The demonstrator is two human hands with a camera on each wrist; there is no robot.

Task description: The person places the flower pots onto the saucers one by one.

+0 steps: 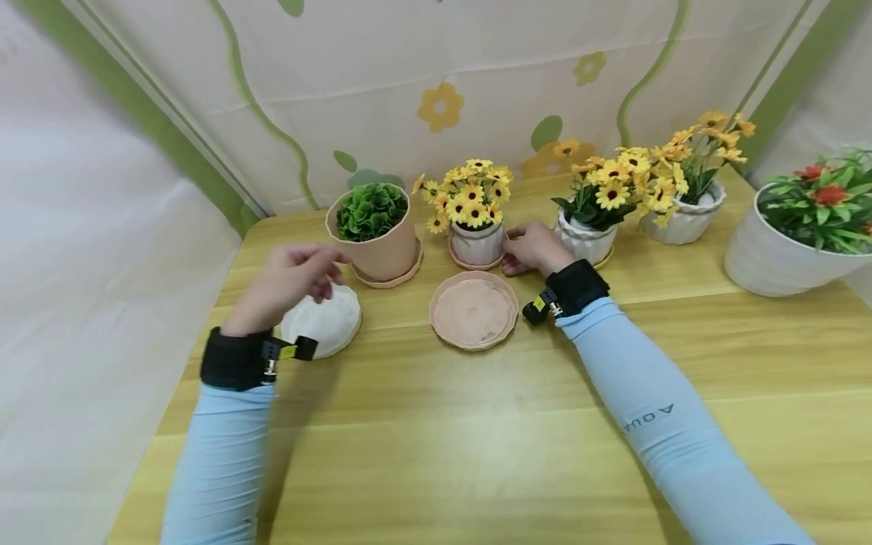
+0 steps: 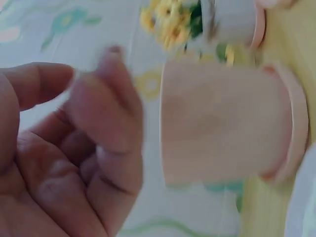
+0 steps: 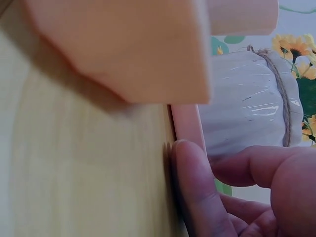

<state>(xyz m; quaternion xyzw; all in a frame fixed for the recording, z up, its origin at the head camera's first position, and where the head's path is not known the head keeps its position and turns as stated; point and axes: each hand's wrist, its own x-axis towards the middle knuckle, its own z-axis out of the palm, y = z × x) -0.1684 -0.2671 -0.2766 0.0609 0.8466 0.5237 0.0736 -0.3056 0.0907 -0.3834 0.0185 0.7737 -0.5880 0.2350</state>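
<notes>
My right hand (image 1: 534,248) is at the right side of a white ceramic pot (image 1: 478,246) of yellow flowers. It pinches the rim of the pink saucer (image 3: 190,126) beneath that pot, between thumb and finger. My left hand (image 1: 282,288) hovers with loosely bent fingers and holds nothing. Below it lies a white saucer (image 1: 327,325), partly hidden by the wrist. Just beyond the left fingers stands a tall pink pot (image 1: 388,253) with a green plant, on its own pink saucer (image 1: 409,276). Another pink saucer (image 1: 473,310) lies bare in front of the flower pot.
Right of my right hand, a white flower pot (image 1: 584,241) stands on a yellowish saucer, partly behind the hand. Farther right are another white flower pot (image 1: 684,222) and a large white pot (image 1: 770,250) with red flowers. A patterned curtain (image 1: 381,68) hangs behind the wooden table (image 1: 436,454).
</notes>
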